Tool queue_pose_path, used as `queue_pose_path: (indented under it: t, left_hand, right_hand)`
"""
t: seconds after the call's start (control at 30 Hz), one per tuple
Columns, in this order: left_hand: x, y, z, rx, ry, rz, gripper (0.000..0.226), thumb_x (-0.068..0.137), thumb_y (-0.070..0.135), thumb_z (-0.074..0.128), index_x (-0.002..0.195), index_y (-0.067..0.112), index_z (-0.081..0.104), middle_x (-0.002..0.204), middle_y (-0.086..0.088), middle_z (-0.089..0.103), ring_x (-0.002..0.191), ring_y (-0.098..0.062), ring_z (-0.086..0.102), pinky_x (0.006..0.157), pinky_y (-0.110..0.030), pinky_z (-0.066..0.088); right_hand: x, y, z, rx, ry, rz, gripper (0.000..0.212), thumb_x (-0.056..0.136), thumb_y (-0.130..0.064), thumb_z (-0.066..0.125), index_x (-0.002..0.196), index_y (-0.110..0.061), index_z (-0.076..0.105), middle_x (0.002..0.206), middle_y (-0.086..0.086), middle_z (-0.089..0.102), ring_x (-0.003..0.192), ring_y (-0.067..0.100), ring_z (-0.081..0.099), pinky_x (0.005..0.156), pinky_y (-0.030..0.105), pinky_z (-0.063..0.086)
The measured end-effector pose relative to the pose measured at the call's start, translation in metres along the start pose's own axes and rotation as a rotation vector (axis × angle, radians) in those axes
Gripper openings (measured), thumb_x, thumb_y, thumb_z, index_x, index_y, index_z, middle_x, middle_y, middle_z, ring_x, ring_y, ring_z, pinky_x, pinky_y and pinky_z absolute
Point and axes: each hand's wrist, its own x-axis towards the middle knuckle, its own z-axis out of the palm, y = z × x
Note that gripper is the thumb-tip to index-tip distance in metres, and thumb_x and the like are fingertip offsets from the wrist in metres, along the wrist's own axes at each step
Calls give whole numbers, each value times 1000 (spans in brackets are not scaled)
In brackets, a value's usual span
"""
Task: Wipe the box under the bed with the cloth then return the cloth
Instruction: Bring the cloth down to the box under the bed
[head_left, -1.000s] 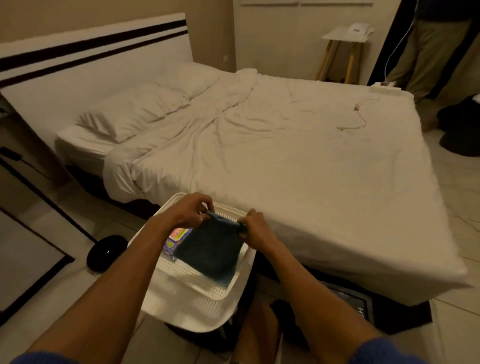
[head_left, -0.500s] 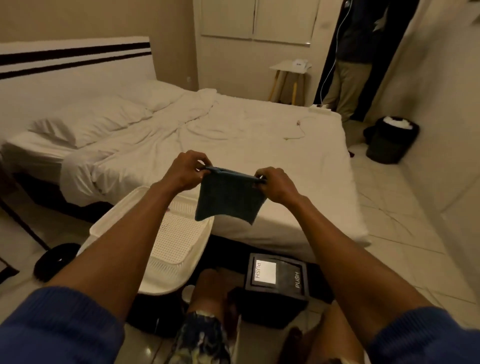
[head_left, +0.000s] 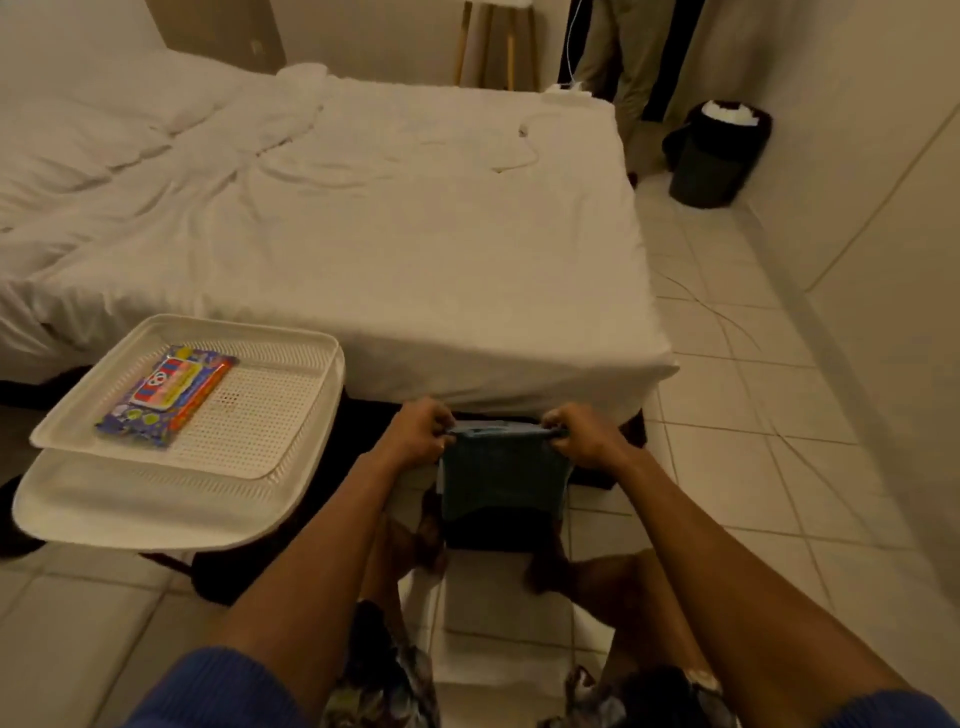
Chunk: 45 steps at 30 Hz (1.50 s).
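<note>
Below the bed's edge, dark teal cloth (head_left: 501, 480) hanging flat, top corners pinched between both hands (head_left: 501, 439).

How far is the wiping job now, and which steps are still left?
Done: the cloth is off the white tray, where only a colourful packet lies. In hand: the left hand and right hand hold the cloth stretched by its top corners, over the dark box at the bed's edge. Left: wiping the box, then returning the cloth.
</note>
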Motion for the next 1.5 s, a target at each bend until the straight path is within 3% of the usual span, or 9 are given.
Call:
queue_pose_path:
  t: [0.1,0.27,0.57,0.7,0.83,0.9,1.0,1.17,1.5]
  left_hand:
    - [15,-8,38,40,-110,-50,24,86,9,74,110,6,73,106,-12,73,101,-21,70,86,-26,54]
    - [63,-24,75,8,-127,-115,20,85,11,75,105,11,73,106,-13,73,93,-19,71,84,-35,61]
    - [153,-54,94,-85,87,-120,16,86,15,74,102,13,78,98,-4,77,91,-13,72,88,-36,60]
    - [156,-72,106,-87,204,-129,20,87,26,73,105,17,76,101,-2,77,94,-16,71,86,-38,59]
    - [133,-91,128,-9,286,-73,43,100,27,54,141,18,51,144,-7,52,133,-24,47,107,-38,41]
    - [122,-108,142,64,219,-62,52,105,28,41,155,17,31,162,-7,28,150,-23,24,121,-35,20]
    - [112,-126,161,64,166,-50,57,107,34,24,159,18,8,168,0,2,154,-14,-3,123,-29,-2]
    - [104,-127,180,-55,127,13,58,108,35,20,158,27,-10,165,8,-18,151,-8,-19,124,-32,-9]
    - [105,-136,190,47,174,36,60,102,44,8,157,30,-14,166,5,-17,153,-11,-18,121,-28,-12]
  right_hand:
    - [12,32,32,9,-78,65,24,88,-11,69,111,-17,75,106,7,74,96,23,69,87,43,58]
    - [44,66,63,53,-69,141,22,91,-16,68,113,-20,72,107,4,72,94,19,68,86,41,59]
    - [125,87,87,56,163,210,13,94,-25,61,103,-19,68,104,12,71,98,36,65,73,41,51]
    - [124,84,118,-70,316,220,30,96,-23,61,124,-13,63,120,16,61,112,36,56,92,45,45]
    - [108,67,162,-94,440,64,59,98,-29,59,151,-12,41,154,18,41,144,35,34,121,47,21]
    - [110,52,182,-89,386,-42,63,101,-37,50,157,-15,30,164,13,27,153,30,19,125,41,2]
    - [122,32,198,-56,294,-84,66,104,-47,33,161,-22,12,170,5,3,157,24,-5,124,38,-12]
    - [139,18,214,-84,243,-76,63,104,-46,25,161,-30,5,169,2,-8,155,23,-18,125,45,-9]
    - [133,34,211,-57,263,-23,63,105,-41,30,161,-32,1,169,-2,-10,155,18,-17,126,42,-9]
